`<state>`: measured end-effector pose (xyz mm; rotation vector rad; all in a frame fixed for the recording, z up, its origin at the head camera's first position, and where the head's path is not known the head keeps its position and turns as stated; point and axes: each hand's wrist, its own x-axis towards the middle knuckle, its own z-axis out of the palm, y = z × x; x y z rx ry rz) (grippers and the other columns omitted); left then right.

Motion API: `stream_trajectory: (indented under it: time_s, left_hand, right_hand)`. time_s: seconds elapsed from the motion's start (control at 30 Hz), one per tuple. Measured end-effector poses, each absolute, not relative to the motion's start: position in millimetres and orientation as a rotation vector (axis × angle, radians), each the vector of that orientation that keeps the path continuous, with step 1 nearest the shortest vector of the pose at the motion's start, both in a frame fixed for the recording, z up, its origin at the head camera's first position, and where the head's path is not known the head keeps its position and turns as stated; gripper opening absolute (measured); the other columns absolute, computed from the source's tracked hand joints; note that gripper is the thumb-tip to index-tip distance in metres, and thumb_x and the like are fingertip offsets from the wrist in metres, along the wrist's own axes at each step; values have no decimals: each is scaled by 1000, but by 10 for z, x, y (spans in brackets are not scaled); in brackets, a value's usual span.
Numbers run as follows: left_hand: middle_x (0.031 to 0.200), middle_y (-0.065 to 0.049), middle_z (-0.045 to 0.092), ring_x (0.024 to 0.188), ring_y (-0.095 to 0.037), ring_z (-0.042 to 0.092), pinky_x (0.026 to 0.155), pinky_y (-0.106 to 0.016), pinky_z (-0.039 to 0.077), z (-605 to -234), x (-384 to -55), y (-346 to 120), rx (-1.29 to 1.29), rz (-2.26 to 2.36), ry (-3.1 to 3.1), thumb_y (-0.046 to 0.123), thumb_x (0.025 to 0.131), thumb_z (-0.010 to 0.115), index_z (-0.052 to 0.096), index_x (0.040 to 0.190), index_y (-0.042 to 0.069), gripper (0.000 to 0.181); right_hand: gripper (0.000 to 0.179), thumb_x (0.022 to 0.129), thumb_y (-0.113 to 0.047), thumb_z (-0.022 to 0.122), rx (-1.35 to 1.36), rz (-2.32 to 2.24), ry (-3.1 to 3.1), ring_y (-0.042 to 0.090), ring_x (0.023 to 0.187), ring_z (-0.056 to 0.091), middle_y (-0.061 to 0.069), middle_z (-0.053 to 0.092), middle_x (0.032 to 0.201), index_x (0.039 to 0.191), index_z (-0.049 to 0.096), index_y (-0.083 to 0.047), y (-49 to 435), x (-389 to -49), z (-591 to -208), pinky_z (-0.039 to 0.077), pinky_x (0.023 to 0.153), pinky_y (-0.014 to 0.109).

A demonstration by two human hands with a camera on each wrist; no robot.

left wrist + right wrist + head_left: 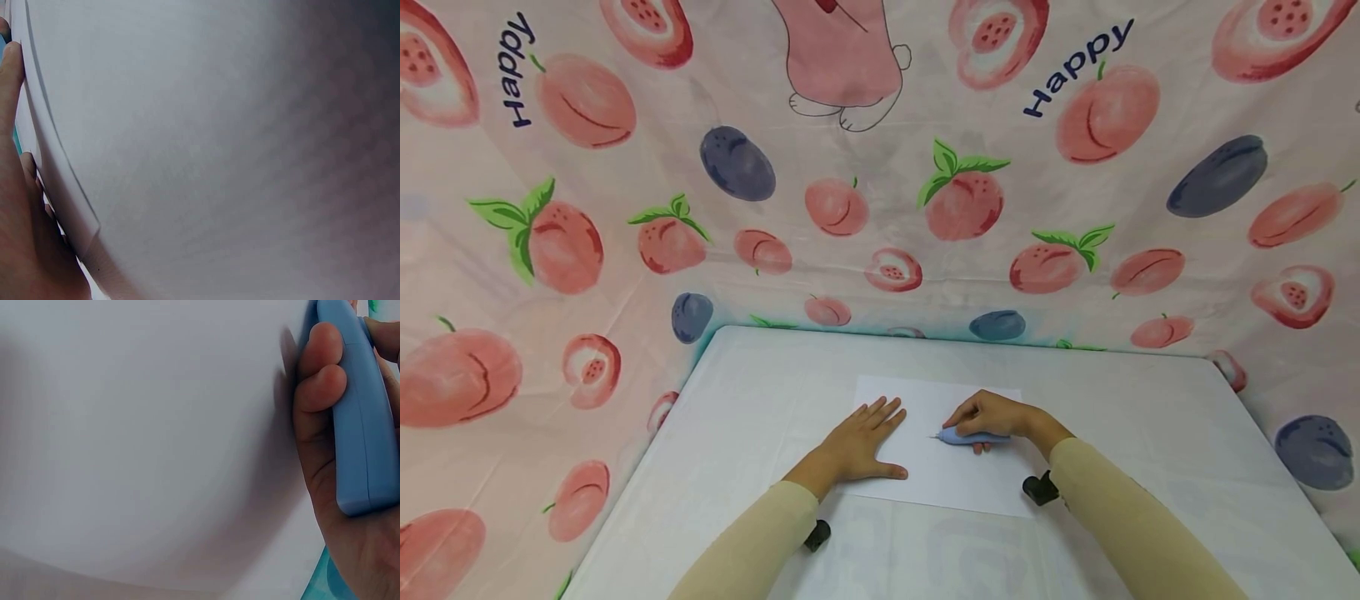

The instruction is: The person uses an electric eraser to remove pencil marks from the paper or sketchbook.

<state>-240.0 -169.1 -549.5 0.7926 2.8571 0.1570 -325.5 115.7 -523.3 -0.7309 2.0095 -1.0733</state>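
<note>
A white sheet of paper [936, 492] lies on the table, under both hands. My left hand [856, 447] rests flat on its left part, fingers spread and thumb pointing right. Over the right part, my right hand [991, 412] grips a light-blue, slim-bodied tool [967, 437]. A thin pointed tip sticks out of the tool leftward, close over the paper. In the right wrist view, fingertips [324, 387] curl round the blue body [362, 437], with the thumb on its far side. The left wrist view shows only the side of the left hand [15, 219] along the paper's edge.
A white cloth covers the table [760, 392]. Behind it and at the sides hangs a pink fruit-print curtain [865, 150]. Small black wrist devices [817, 535] sit beneath the beige sleeves [752, 542].
</note>
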Motion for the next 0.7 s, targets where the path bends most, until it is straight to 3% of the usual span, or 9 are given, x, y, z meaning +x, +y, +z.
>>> stream_trajectory:
  time_s: [0.7]
  left_hand:
    - [167,1,9,153,-22,8,124,-41,14,-5461,-2391,-1689,793,141,2854,77,84,49,17,159,18,100]
  right_hand:
    - [25,95,-9,62,-723,-1080,1997,10,54,59,11,70,112,117,71,-1,1145,-3261,-5230,49,53,20]
